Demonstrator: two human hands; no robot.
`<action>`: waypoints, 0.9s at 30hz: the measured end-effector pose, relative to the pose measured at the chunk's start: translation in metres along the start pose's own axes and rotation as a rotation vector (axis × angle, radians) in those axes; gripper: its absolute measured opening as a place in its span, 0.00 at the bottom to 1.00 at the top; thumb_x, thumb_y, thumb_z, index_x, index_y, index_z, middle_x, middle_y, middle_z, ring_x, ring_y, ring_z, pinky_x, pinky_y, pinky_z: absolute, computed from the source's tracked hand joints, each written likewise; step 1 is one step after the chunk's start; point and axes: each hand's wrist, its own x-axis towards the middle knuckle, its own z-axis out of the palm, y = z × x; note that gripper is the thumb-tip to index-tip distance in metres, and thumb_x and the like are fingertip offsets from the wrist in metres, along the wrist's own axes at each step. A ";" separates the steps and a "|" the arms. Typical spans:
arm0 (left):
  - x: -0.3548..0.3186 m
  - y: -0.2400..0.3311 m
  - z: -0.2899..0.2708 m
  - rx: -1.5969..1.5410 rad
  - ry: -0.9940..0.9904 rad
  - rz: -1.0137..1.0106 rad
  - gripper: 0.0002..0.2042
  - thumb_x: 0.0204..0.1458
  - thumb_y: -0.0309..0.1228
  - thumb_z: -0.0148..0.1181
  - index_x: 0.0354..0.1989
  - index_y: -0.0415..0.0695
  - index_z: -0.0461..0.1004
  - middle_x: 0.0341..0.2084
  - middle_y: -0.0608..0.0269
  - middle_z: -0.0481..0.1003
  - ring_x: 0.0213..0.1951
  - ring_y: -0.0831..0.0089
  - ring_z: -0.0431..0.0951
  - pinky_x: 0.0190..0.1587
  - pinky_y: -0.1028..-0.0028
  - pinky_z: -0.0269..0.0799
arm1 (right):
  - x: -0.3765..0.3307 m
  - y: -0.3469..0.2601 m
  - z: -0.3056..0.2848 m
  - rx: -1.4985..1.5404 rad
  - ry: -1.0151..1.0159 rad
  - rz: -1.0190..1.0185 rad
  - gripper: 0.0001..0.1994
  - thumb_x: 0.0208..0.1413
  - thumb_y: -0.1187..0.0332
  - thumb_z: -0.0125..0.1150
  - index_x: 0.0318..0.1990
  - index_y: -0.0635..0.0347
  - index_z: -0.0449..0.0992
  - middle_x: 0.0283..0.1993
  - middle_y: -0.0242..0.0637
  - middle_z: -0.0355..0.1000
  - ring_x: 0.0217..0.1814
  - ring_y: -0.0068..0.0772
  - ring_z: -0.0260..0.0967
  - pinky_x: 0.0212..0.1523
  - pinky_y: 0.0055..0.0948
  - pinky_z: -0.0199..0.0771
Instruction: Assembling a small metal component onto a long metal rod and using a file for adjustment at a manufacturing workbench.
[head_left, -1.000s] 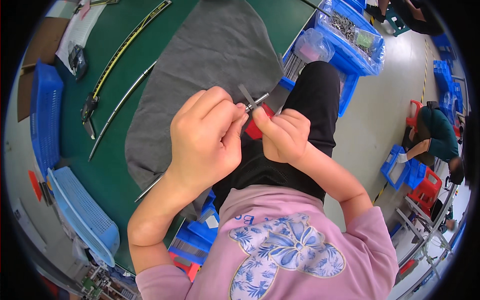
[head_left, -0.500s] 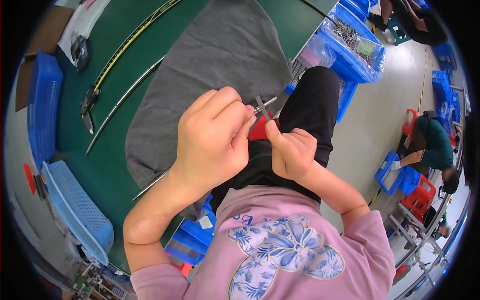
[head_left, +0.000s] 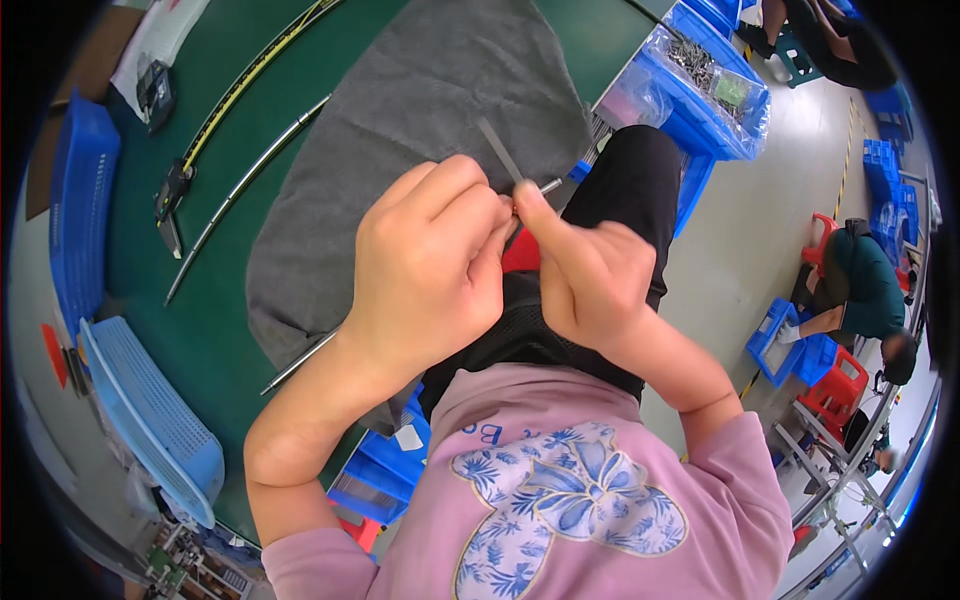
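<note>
My left hand (head_left: 430,260) is closed round a slim metal rod (head_left: 300,362). The rod runs from lower left, beneath my forearm, and its tip comes out on the far side of my fingers. My right hand (head_left: 600,265) pinches a thin flat grey metal strip (head_left: 499,148), perhaps a file, between thumb and fingers. The strip lies across the rod near its tip, and my right thumb covers where they meet. Under my hands a grey cloth (head_left: 420,100) spreads over the green table (head_left: 225,130) and toward my lap.
Another metal rod (head_left: 245,195) and a yellow-scaled caliper (head_left: 240,95) lie on the table. Blue baskets (head_left: 150,420) line its left edge. At right stands a blue bin (head_left: 690,95) with small metal parts. A co-worker (head_left: 870,280) sits farther right near blue crates and red stools.
My right hand has moved up and left, pushing the flat strip farther across the rod, so more of it shows beyond. My left hand holds nearly the same place.
</note>
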 end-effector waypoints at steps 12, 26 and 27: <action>0.001 -0.003 0.002 -0.018 0.026 -0.013 0.07 0.36 0.16 0.63 0.22 0.39 0.71 0.22 0.60 0.67 0.25 0.60 0.70 0.26 0.66 0.66 | -0.023 -0.011 -0.018 -0.029 -0.079 0.103 0.27 0.32 0.80 0.57 0.48 0.63 0.80 0.11 0.26 0.56 0.09 0.25 0.52 0.13 0.27 0.52; 0.000 -0.003 0.000 -0.010 0.010 -0.009 0.07 0.35 0.16 0.63 0.22 0.38 0.71 0.22 0.60 0.68 0.24 0.61 0.71 0.25 0.67 0.65 | -0.011 0.004 0.006 0.034 0.064 -0.013 0.27 0.30 0.80 0.57 0.47 0.65 0.80 0.12 0.26 0.54 0.10 0.23 0.53 0.14 0.26 0.52; 0.000 -0.004 -0.001 -0.010 0.009 -0.008 0.07 0.35 0.16 0.63 0.22 0.38 0.71 0.22 0.60 0.68 0.24 0.61 0.71 0.25 0.67 0.65 | -0.020 0.007 0.005 0.058 0.034 -0.049 0.26 0.34 0.83 0.57 0.48 0.69 0.77 0.15 0.29 0.61 0.11 0.25 0.56 0.15 0.25 0.53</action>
